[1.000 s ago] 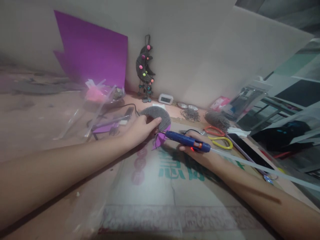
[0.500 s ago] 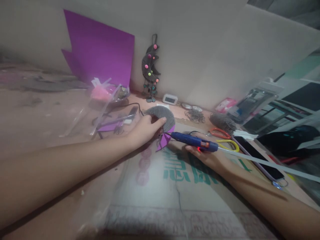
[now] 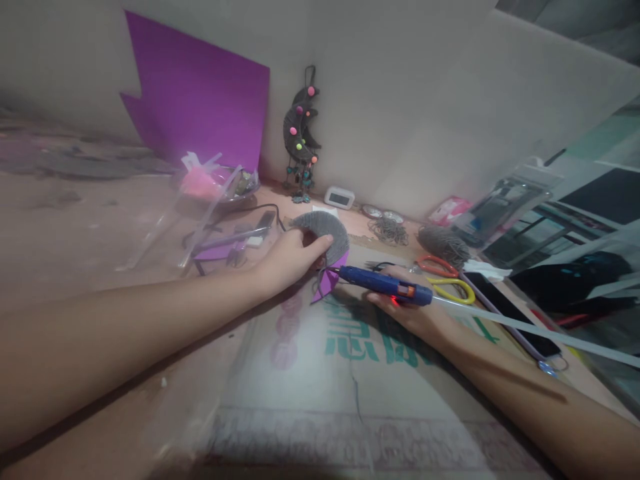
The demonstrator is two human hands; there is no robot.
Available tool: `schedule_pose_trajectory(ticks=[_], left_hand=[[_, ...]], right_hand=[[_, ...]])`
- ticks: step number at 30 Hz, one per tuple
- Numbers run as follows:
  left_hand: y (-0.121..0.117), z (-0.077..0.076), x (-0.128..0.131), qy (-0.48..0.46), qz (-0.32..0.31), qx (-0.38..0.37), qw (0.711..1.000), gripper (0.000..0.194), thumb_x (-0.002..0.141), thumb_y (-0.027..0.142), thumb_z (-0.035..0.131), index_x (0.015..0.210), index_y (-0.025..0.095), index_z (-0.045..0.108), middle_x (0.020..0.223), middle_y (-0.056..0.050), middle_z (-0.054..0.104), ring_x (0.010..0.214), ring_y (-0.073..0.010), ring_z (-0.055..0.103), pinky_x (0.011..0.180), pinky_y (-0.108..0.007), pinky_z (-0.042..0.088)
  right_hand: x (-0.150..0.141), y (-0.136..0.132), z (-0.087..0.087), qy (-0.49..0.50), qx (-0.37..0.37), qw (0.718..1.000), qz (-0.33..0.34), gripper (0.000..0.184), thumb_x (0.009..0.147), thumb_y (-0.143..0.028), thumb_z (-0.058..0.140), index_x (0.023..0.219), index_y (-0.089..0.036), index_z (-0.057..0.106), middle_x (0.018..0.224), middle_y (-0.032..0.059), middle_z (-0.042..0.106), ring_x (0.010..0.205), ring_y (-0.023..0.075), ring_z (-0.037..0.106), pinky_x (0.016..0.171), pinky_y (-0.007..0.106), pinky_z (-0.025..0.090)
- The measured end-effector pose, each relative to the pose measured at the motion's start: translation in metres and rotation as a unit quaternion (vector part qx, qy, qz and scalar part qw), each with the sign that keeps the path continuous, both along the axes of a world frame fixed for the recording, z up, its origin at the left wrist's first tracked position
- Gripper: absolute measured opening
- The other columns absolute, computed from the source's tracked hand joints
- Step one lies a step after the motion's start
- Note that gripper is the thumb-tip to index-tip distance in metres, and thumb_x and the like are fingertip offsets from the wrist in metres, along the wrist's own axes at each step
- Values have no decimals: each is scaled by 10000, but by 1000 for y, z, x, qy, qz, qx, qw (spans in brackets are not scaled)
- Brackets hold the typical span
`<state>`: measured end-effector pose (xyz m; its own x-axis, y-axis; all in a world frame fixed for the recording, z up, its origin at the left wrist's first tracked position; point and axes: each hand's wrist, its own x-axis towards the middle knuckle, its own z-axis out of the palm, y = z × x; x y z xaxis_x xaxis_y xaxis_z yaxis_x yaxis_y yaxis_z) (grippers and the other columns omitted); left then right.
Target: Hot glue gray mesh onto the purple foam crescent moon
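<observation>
My left hand (image 3: 295, 260) is closed on a crescent moon (image 3: 333, 233) wrapped in grey yarn, thumb on its face. Its lower tip shows bare purple card (image 3: 329, 283), with a loose strand of yarn beside it. My right hand (image 3: 400, 297) holds a blue glue gun (image 3: 373, 280) with a red light lit on its underside. The gun's nozzle points left and is at the purple tip; whether it touches cannot be made out. A long clear glue stick (image 3: 505, 320) runs out of the gun's back end to the right.
Printed cardboard (image 3: 300, 400) lies beneath my hands. Scissors with red and yellow handles (image 3: 453, 290), a phone (image 3: 515, 313) and a grey yarn ball (image 3: 443, 245) are at right. Behind are a white clock (image 3: 340, 197), a decorated moon hanging (image 3: 300, 137) and purple card sheets (image 3: 200, 100).
The whole view has shifted slightly, so things sit further right than a second ago. The glue gun's nozzle stays at the purple tip, and both hands keep their holds.
</observation>
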<state>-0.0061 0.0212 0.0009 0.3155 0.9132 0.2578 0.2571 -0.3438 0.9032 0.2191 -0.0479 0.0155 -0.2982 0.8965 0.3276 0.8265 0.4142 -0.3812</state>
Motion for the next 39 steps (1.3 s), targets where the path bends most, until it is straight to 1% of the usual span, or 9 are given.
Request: schedule_pose_trajectory(ticks=[4,9,12,20,25,31,36,39], left_hand=[[-1,2,0,5,5,-2,1000,407,846,478,469,618,159,579,551,-13,571,505,-128,511,505,-242,368],[-2,2,1,7,7,-1,1000,414,848,489,469,623,159,579,548,-13,572,505,-127,502,498,-240,362],[-2,2,0,5,2,5,1000,418,853,491,465,628,159,580,565,-15,580,516,-126,509,501,-238,363],[-3,3,1,9,7,-1,1000,388,843,474,490,633,159,577,565,-18,579,522,-129,506,497,-238,361],[-3,4,1,-1,4,-14,1000,375,838,472,500,641,163,578,537,-12,564,494,-127,492,477,-240,351],[-2,3,1,-5,7,-21,1000,382,836,475,492,624,166,567,550,-13,574,485,-120,491,472,-236,349],[-2,2,1,-9,8,-21,1000,386,837,480,486,621,168,556,520,2,543,464,-113,467,466,-235,341],[-2,2,1,-13,8,-21,1000,373,838,463,495,620,166,556,537,-4,555,485,-112,483,480,-232,352]], right_hand=[[-2,-1,0,4,4,1000,-2,292,787,-475,601,692,-204,546,671,42,570,623,182,533,553,314,433],[0,0,-2,-5,30,1000,3,248,777,-441,614,704,-210,561,702,55,594,669,205,563,586,331,441],[1,0,-2,-5,32,999,14,242,777,-436,623,708,-211,565,690,42,585,655,193,559,579,316,433],[2,2,-3,-16,43,999,13,268,775,-449,620,699,-197,569,669,16,573,633,165,547,563,273,409],[3,2,-3,-26,29,999,-2,269,767,-458,627,713,-199,578,672,11,570,629,160,536,564,266,408],[4,1,-1,-28,27,999,-8,261,768,-454,617,717,-201,576,676,12,575,644,164,541,585,270,413],[1,-2,3,-42,18,998,-48,307,775,-495,573,686,-202,553,658,21,555,619,172,524,557,281,409],[0,-2,4,-41,18,998,-55,313,769,-498,573,674,-201,545,653,25,560,612,176,526,551,284,412]])
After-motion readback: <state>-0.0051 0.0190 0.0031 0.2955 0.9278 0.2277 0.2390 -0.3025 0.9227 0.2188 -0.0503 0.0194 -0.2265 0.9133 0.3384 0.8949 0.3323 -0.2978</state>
